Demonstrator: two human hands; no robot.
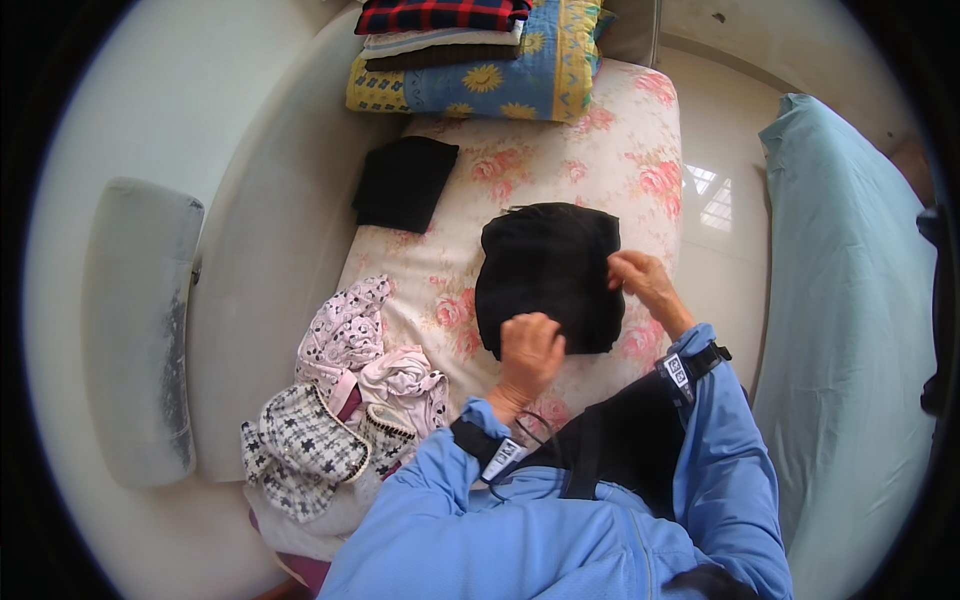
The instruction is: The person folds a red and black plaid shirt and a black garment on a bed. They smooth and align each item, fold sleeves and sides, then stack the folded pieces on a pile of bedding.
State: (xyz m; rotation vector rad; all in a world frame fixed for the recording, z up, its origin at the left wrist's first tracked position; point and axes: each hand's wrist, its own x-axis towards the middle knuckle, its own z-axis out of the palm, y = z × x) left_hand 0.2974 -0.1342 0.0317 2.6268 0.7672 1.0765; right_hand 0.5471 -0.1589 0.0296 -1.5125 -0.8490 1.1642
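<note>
A folded black garment (550, 270) lies on the bed in front of me, roughly square, with a slightly uneven far edge. On its near edge rests my left hand (530, 352), fingers loosely bent over the cloth and not visibly gripping it. My right hand (645, 282) is at the garment's right side, its thumb and fingers closed together at the edge of the fabric. Farther off to the left lies a smaller folded black cloth (407, 184), which neither hand touches.
Patterned clothes (330, 420) lie heaped at the bed's left side. At the far end, a folded blue-and-yellow quilt (480, 82) bears a stack of folded clothes (445, 16). Floral bedding (640, 130) lies beneath. A tall thing draped in pale green cloth (850, 320) stands to the right.
</note>
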